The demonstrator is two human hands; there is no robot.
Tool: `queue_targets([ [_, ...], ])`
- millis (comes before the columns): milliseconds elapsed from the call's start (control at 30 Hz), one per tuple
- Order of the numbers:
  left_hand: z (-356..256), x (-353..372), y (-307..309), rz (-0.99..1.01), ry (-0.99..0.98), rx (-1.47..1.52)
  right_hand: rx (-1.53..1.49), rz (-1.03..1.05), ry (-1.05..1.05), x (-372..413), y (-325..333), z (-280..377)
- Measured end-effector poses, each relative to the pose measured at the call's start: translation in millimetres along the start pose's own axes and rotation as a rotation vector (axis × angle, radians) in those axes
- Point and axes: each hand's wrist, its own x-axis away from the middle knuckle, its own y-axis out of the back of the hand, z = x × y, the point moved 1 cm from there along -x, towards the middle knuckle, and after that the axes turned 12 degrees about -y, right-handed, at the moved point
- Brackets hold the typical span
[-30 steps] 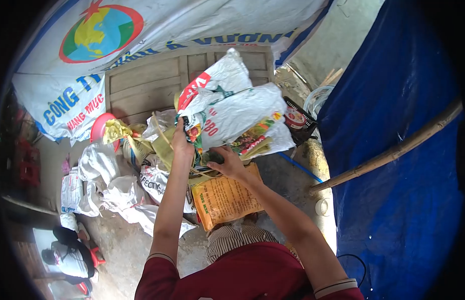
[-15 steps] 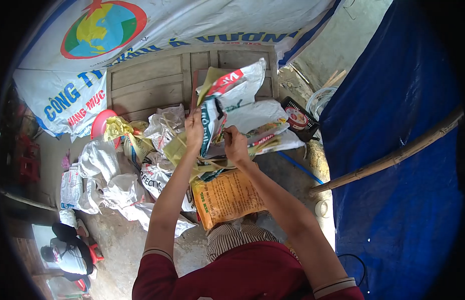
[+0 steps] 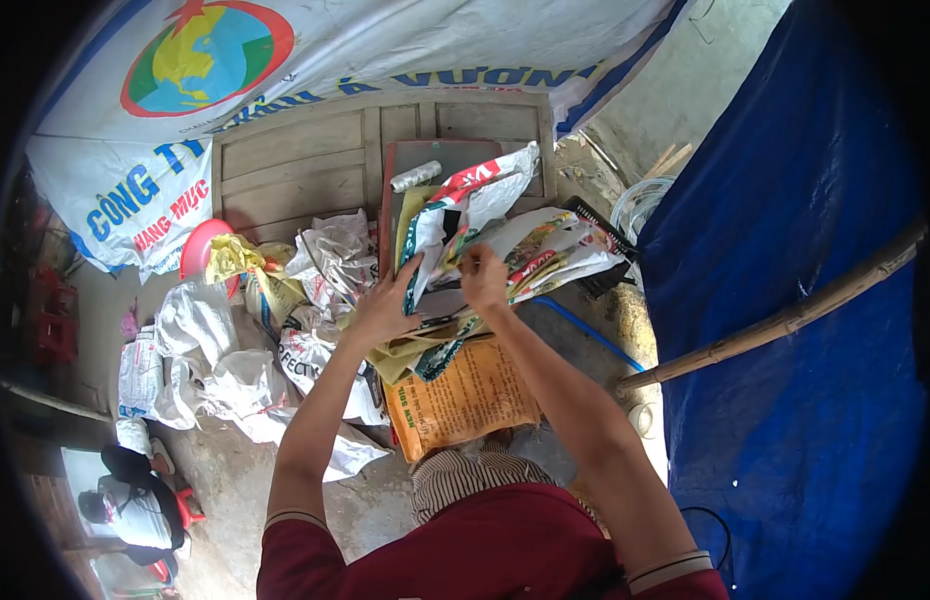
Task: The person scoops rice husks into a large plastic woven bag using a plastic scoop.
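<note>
A stack of printed plastic sacks (image 3: 570,238) lies fanned out in front of me, with white, red and green lettering. My left hand (image 3: 385,308) rests against the stack's left edge, its fingers and thumb spread apart. Closed fingers of my right hand (image 3: 483,278) pinch a sack in the middle of the stack; the exact edge in them is hidden. One white sack flap with red print (image 3: 495,178) stands raised beyond my hands. Beneath the stack is an orange sack (image 3: 455,400) marked NEW SOIL, close to my legs.
Crumpled white sacks (image 3: 240,385) and a yellow sack (image 3: 235,258) are heaped at left. A roll of clear plastic (image 3: 416,177) lies behind the stack. At right, a bamboo pole (image 3: 775,338) crosses a blue tarp (image 3: 795,450). A person (image 3: 135,505) sits at lower left.
The raised sack flap has dropped lower and the sacks have spread to the right. My left hand has moved down and its fingers have opened. My right hand has shifted slightly right.
</note>
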Motion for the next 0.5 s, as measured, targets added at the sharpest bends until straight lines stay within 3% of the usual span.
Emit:
queue_targets([
  [67, 18.7, 14.3, -11.8, -0.075, -0.076, -0.167, 0.109, -0.106, -0.049, -16.5, 15.9, -2.4],
  [133, 37.4, 30.6, -19.6, -0.033, -0.030, -0.071, -0.282, 0.010, -0.239, -57.4, 19.9, -39.0],
  [267, 61.2, 36.9, -44.5, -0.131, 0.077, -0.255, -0.542, 0.001, -0.382, -68.6, 33.2, -21.1],
  [467, 100.4, 20.8, -45.6, -0.363, 0.128, -0.460, -0.569, -0.017, -0.318, -108.1, 71.6, -2.2],
  [500, 97.0, 18.2, -37.4, -0.265, 0.222, -0.441, -0.611, -0.064, -0.294, -113.9, 78.7, 0.4],
])
